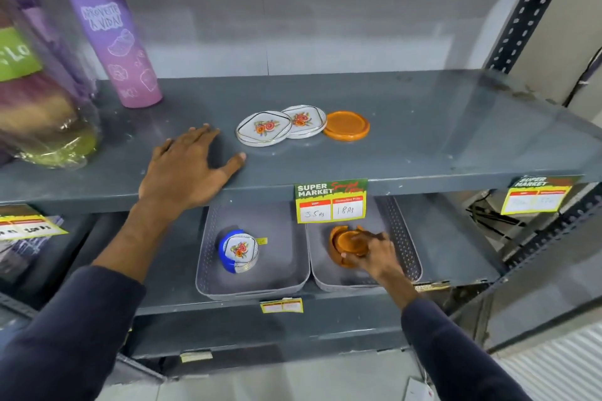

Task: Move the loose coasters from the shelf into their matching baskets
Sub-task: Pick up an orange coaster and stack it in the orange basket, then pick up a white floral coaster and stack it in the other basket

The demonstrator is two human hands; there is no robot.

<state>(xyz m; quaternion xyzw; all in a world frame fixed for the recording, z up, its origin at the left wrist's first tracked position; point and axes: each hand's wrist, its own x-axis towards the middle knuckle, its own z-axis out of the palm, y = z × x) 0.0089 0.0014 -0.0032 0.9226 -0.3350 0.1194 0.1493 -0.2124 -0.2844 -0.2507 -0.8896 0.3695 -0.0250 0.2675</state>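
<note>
On the upper shelf (423,140) lie two white floral coasters (264,128) (304,120), overlapping, and one orange coaster (347,125) to their right. My left hand (189,166) rests flat on that shelf, fingers spread, left of the coasters and holding nothing. Below, the left grey basket (283,238) holds a blue holder with floral coasters (239,251). In the right grey basket (402,238), my right hand (378,254) grips an orange coaster (350,242) sitting in the orange holder (342,257).
A purple bottle (114,39) stands at the back left of the upper shelf, beside wrapped goods (39,101). Price tags (330,202) hang from the shelf edges. A perforated steel post (534,6) rises at the right.
</note>
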